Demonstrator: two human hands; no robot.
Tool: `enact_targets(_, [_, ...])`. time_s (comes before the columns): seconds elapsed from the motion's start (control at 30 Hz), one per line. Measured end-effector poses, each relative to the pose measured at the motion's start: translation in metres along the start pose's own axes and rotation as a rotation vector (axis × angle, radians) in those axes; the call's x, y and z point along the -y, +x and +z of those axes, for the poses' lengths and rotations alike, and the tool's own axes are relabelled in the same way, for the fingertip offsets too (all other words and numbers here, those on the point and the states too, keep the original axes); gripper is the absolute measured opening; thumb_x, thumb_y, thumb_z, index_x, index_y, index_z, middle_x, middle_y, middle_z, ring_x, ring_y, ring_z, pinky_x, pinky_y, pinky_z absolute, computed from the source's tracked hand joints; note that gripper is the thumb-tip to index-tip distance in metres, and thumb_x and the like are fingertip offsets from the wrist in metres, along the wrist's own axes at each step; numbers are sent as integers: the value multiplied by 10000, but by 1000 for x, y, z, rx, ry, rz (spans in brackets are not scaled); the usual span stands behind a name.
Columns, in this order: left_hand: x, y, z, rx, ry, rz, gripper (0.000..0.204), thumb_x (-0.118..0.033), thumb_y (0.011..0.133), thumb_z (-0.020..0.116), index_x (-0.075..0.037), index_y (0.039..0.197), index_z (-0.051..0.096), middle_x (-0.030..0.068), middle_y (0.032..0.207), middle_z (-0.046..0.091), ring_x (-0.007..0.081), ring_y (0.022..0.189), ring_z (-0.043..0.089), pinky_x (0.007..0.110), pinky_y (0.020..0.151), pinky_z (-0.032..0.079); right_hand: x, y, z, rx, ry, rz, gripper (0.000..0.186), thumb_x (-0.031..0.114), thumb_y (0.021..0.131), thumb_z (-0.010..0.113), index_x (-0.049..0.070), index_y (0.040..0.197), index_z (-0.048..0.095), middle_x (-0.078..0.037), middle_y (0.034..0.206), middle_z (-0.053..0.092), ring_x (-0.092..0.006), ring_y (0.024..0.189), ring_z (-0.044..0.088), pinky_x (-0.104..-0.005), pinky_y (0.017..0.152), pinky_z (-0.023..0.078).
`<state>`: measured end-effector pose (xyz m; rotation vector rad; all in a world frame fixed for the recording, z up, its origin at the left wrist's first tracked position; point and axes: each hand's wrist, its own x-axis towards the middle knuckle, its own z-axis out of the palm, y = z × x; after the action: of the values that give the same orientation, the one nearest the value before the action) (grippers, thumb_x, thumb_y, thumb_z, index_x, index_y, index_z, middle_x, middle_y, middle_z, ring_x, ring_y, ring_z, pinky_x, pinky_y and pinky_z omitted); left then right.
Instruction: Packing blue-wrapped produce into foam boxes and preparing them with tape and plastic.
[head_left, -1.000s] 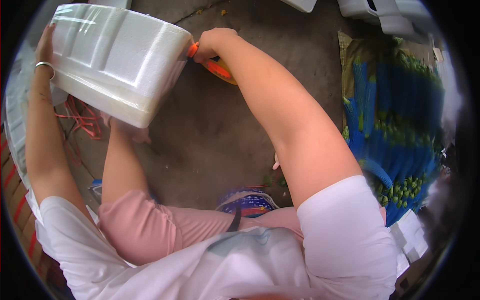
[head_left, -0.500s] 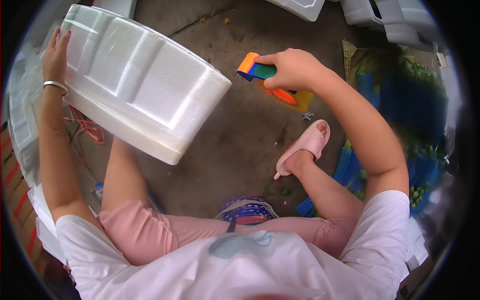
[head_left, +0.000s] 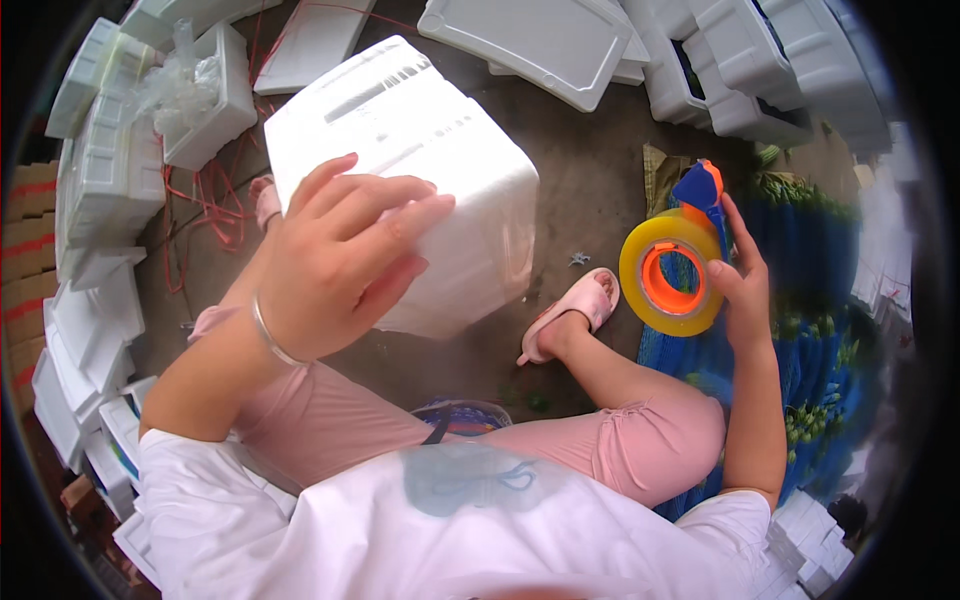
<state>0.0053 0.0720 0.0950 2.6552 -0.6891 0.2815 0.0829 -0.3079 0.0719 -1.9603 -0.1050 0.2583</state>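
A white foam box (head_left: pixel 480 190) stands in front of me, a little left of the middle, with dark printed marks on its far top part. Over its near side, my left hand (head_left: pixel 345 255) is held with fingers stretched and apart; whether they touch the foam I cannot tell. My right hand (head_left: pixel 745 285) grips a tape dispenser (head_left: pixel 702 190), blue and orange, off to the right of the box. A thick roll of yellowish clear tape (head_left: pixel 640 265) with an orange hub sits on the dispenser, facing me.
White foam boxes (head_left: pixel 105 190) line the left, one (head_left: pixel 240 90) holding clear plastic bags. Pink string (head_left: pixel 215 215) lies tangled there. Foam lids (head_left: pixel 525 45) lie at the far side beside more boxes (head_left: pixel 745 50). Bundles of green vegetables (head_left: pixel 810 420) on blue material flank my right.
The foam box has been turned and moved rightward, nearer the middle. My left hand has left its far-left side and come over it. The tape dispenser has swung right and turned upright.
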Motion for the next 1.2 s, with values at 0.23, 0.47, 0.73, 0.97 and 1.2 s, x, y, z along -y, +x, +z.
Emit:
enact_targets(0.23, [-109,-4,97,-28,1,109,330,-139,741,631,-156,1070,603,4,941,581,184,946,570,506,1024,343,51,-59,-6,28,715,17,500,391,827,447,9,1135,543,-99,984,598,-142,808,578,-291,709,497])
enact_targets(0.47, [-108,10,102,-55,-200,4,261,-193,816,615,-144,1071,591,48,1021,578,260,992,530,385,915,440,51,-110,-24,-49,705,-77,473,391,842,446,8,1088,573,-105,923,618,-148,724,568,-297,661,485])
enact_targets(0.73, [-120,46,110,-157,-55,-44,178,-251,823,589,-97,911,605,65,962,564,250,950,566,367,710,518,38,-108,-14,-110,881,-109,411,346,860,472,24,1102,554,-118,924,615,-166,745,568,-298,693,476])
enact_targets(0.97, [-138,105,117,169,3,14,402,-433,888,494,-90,779,673,62,785,637,242,783,642,353,662,511,22,-78,-22,-527,1010,-114,411,342,845,496,55,1135,541,-103,927,611,-175,820,587,-322,776,486])
enact_targets(1.2, [-118,181,182,163,14,214,485,-540,848,500,-92,856,684,72,851,637,233,852,621,351,780,436,13,-62,-37,-670,1025,-82,476,377,844,484,62,1200,510,-99,1122,563,-218,1031,547,-376,906,456])
